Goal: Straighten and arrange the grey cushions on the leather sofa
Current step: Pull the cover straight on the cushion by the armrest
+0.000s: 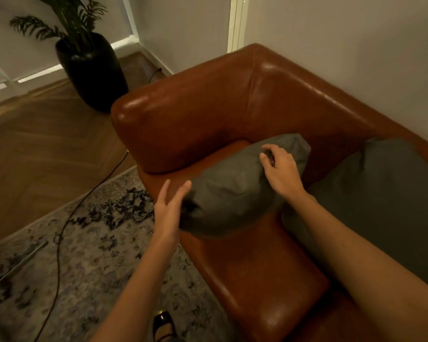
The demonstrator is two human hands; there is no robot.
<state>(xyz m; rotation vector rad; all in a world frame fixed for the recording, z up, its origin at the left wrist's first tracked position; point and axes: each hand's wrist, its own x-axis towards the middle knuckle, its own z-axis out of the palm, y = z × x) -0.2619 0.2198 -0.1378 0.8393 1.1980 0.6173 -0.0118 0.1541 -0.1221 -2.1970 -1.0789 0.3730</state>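
Note:
A grey cushion [235,186] lies on the seat of the brown leather sofa [208,114], close to its left armrest. My left hand [169,208] is flat against the cushion's near end, fingers spread, gripping nothing. My right hand [281,169] rests on the cushion's top far end with the fingers curled into the fabric. A second, larger grey cushion [386,201] leans against the sofa back on the right, partly behind my right forearm.
A black pot with a palm plant [92,70] stands on the wood floor left of the armrest. A dark cable [59,243] runs across the patterned rug [84,255]. A dark shoe [162,325] shows at the bottom edge. White walls stand behind the sofa.

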